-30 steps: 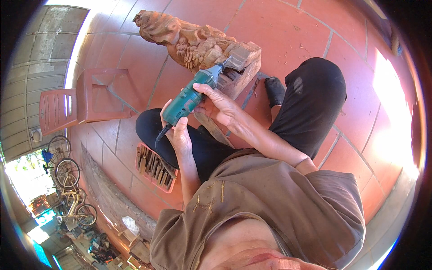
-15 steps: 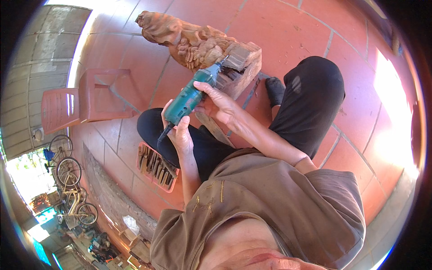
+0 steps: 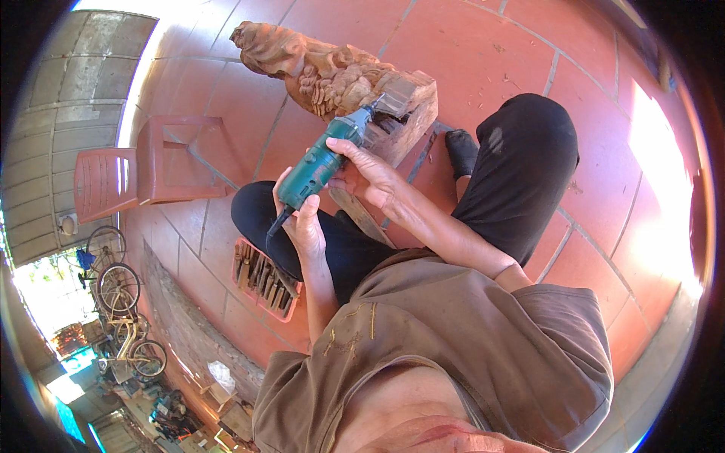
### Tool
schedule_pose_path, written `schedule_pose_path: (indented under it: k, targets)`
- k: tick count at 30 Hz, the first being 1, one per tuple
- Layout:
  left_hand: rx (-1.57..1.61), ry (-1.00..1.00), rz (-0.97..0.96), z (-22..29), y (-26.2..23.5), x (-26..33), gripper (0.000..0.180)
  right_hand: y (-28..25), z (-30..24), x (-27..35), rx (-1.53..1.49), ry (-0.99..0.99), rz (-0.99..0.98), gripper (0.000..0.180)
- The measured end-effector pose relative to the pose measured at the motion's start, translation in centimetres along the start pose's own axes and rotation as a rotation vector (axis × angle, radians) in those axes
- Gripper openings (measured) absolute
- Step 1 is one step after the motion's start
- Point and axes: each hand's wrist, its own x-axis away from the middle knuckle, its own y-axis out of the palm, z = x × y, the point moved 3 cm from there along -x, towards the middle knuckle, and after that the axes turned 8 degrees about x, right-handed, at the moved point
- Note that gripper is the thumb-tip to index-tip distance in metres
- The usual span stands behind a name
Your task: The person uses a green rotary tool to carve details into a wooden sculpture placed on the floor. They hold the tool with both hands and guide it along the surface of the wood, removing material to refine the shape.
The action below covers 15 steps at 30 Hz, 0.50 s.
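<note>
A green and grey die grinder [image 3: 317, 167] lies across both my hands, its narrow nose pointing up and to the right. My left hand [image 3: 303, 225] is wrapped round its rear end, close to the black cord. Nearer the nose, my right hand [image 3: 368, 175] grips the body with the thumb on top. The grinder's tip reaches the squared end of a carved wooden piece [image 3: 332, 74]. This carving has flowing folds and clustered rounded shapes, and a rough block at its right end. Whether the tip touches the wood I cannot tell.
Beside my left knee sits a pink tray [image 3: 288, 318] of chisels. A reddish plastic chair [image 3: 162, 162] stands to the left, with bicycles [image 3: 118, 288] beyond it. A wooden strip [image 3: 361, 217] lies between my legs on the red tiled floor [image 3: 483, 53].
The view has shifted very slightly. My hands keep the same hold on the die grinder, and its tip stays at the carving's block end.
</note>
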Motion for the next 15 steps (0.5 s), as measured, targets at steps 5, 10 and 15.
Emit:
schedule_pose_path:
  k: [5,10,15]
  targets:
    - [-0.046,0.041,-0.039,-0.3,-0.4,0.2,0.062,-0.1,0.0,0.2,0.013,0.002,-0.009,0.039]
    - [-0.035,0.026,-0.039,-0.3,-0.3,0.5,0.062,-0.2,0.0,0.7,0.008,0.003,0.007,0.039]
    - [0.021,-0.028,-0.007,-0.3,0.0,1.0,0.066,-0.4,0.1,1.1,0.010,0.000,0.006,0.039]
